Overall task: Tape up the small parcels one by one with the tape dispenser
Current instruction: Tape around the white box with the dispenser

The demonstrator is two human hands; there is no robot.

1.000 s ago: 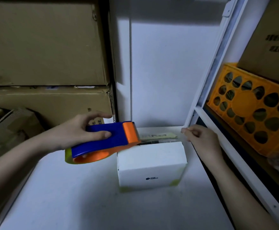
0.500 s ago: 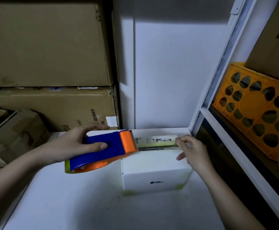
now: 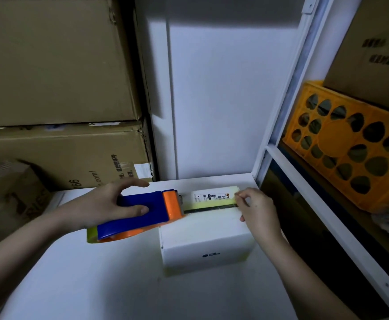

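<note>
A small white parcel [image 3: 206,241] stands on the white table [image 3: 96,280], near its back right corner. My left hand [image 3: 103,204] grips a blue and orange tape dispenser [image 3: 140,213] just left of the parcel's top, its orange head at the box's left edge. A strip of yellowish tape [image 3: 209,205] runs from the dispenser across the parcel's top to the right. My right hand [image 3: 255,209] pinches the tape's free end at the box's far right edge. A printed label [image 3: 212,196] shows at the back of the top face.
Stacked brown cartons [image 3: 57,88] fill the left side behind the table. A white shelf frame [image 3: 304,188] rises on the right, holding an orange perforated crate [image 3: 350,146] and a carton above it. A white wall panel [image 3: 223,88] stands behind the parcel.
My right hand has moved in from the right and taken the tape's end, bringing it down onto the parcel's far right edge. The dispenser stays at the left.
</note>
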